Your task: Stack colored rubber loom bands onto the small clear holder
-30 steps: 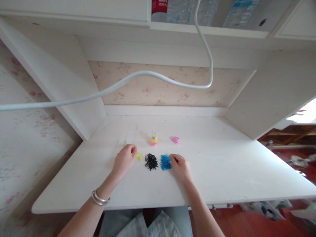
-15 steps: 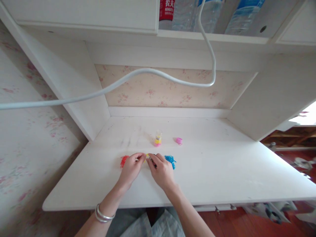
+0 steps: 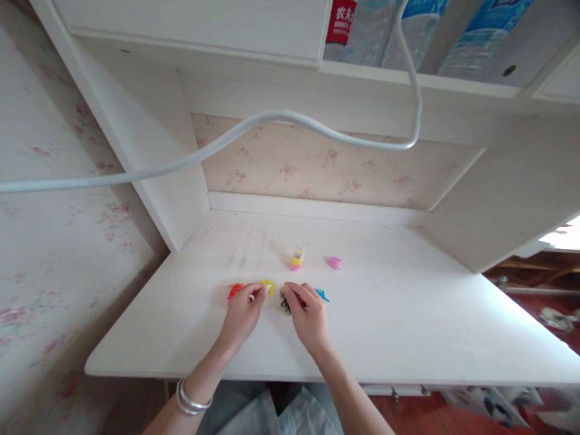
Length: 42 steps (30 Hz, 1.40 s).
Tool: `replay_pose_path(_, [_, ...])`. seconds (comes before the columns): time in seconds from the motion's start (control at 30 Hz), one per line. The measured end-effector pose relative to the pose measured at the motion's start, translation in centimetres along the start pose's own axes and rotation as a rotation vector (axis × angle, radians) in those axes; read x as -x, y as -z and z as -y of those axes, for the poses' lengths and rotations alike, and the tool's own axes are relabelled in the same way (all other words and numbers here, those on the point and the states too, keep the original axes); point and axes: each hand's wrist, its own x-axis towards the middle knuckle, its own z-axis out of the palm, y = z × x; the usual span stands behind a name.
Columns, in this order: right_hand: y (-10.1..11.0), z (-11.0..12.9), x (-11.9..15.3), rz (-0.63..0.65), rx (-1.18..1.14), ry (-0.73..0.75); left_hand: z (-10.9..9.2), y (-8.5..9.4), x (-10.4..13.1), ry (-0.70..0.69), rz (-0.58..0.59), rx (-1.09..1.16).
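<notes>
My left hand [image 3: 243,311] is closed in a pinch over the desk, beside a pile of yellow bands [image 3: 268,286]. What its fingertips hold is too small to name. A pile of red bands [image 3: 235,291] lies partly behind this hand. Thumb and forefinger of my right hand [image 3: 312,315] are also pressed together, their content unclear. Black bands [image 3: 285,302] lie just left of that hand, and a blue pile [image 3: 322,294] shows behind it, mostly hidden. Farther back stands a small clear container [image 3: 297,258] with yellow and pink contents. Right of it lies a pink bundle [image 3: 335,263].
The white desk [image 3: 399,326] is bounded by side panels and a papered back wall. A white cable [image 3: 290,116] crosses in front of the shelf, where plastic bottles [image 3: 417,30] stand. A wallpapered wall [image 3: 54,260] rises at the left.
My hands have drawn apart a little, uncovering more of the yellow and black piles. The right hand now covers more of the blue pile. The view has tilted and shifted slightly.
</notes>
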Motion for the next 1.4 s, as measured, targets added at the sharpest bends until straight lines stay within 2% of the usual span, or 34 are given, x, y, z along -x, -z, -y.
replay_pose_path(0.13, [2.0, -1.1, -3.0, -0.077, 0.055, -0.064, 1.4, -0.2, 0.9, -0.018, 0.012, 0.01])
replay_pose_path(0.33, [4.8, -2.3, -9.0, -0.165, 0.228, -0.041, 3.7, -1.3, 3.5, -0.036, 0.012, 0.006])
replay_pose_path(0.43, [4.8, -2.3, -10.7, -0.135, 0.314, -0.001, 3.8, -1.4, 4.1, -0.069, 0.017, -0.007])
replay_pose_path(0.57, [3.9, -2.4, -11.7, -0.063, 0.405, 0.053, 3.5, -1.1, 4.2, -0.1, 0.043, -0.021])
replay_pose_path(0.77, [3.0, -3.4, -12.4, 0.001, 0.519, 0.071, 3.6, -1.0, 4.3, -0.103, 0.041, -0.005])
replay_pose_path(0.9, [3.2, -3.8, -12.5, 0.023, 0.502, 0.06, 3.8, -1.0, 4.3, -0.126, 0.039, -0.002])
replay_pose_path(1.03, [3.7, -3.7, -12.3, 0.0, 0.442, 0.06, 4.0, -1.0, 4.2, -0.133, 0.044, 0.002])
replay_pose_path(1.17, [4.7, -4.2, -11.7, -0.083, 0.368, 0.043, 4.0, -1.0, 4.2, -0.134, 0.042, -0.001])
replay_pose_path(1.27, [5.4, -5.8, -10.2, -0.152, 0.264, -0.07, 3.9, -1.2, 4.2, -0.132, 0.045, -0.006])
replay_pose_path(1.4, [5.8, -9.2, -6.3, -0.183, 0.042, -0.311, 3.7, -1.6, 3.9, -0.169, 0.057, -0.055])
